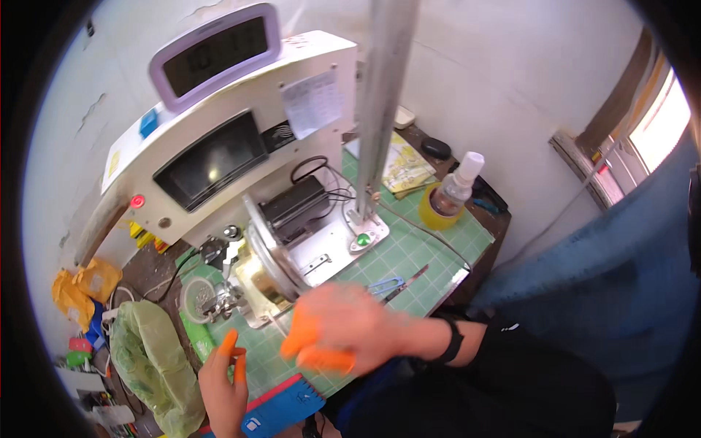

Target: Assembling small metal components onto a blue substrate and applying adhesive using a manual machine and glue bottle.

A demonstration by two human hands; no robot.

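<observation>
My right hand (339, 328), blurred by motion, is curled closed in front of the machine's round metal drum (264, 274); what its fingers hold, if anything, is hidden. Orange covers wrap several of its fingers. Lower and to the left, my left hand (223, 383) has orange-covered fingertips held slightly bent and apart, with nothing visible in them. A blue notebook (285, 409) with a red edge lies between the hands on the green cutting mat (420, 292). The drum belongs to a white bench machine (241, 102) with a dark screen (212, 162).
A purple-framed digital clock (219, 55) tops the machine, and a metal post (383, 102) rises beside it. Blue-handled tweezers (385, 285) and a dark blade lie at right. A spray bottle (458, 182) stands in a yellow holder. A pale green plastic bag (150, 365) lies at left.
</observation>
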